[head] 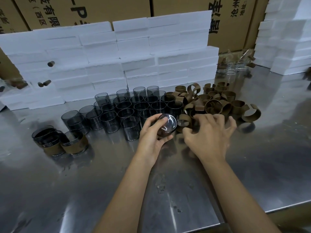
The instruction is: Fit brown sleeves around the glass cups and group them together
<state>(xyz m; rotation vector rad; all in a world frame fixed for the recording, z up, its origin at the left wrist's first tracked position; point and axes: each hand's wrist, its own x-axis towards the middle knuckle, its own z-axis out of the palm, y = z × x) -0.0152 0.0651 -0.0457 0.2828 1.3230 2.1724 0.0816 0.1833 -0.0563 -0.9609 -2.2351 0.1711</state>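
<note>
Left hand (152, 135) grips glass cup (166, 126); cartons (235, 19) bear Chinese print.

Smoky grey glass cups (124, 113), brown sleeves (217, 101), white foam blocks (101, 64), silver table (84, 190).

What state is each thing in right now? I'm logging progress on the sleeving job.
left hand: grips a glass cup, tipped so its base faces the camera.
held glass cup: off the table, tilted.
right hand: fingers curled into the sleeve pile.
brown sleeves: loose heap, unfitted.
bare glass cups: upright, clustered, no sleeves.
sleeved cups: upright, grouped at left, sleeves on.
metal table: bears everything.
</note>
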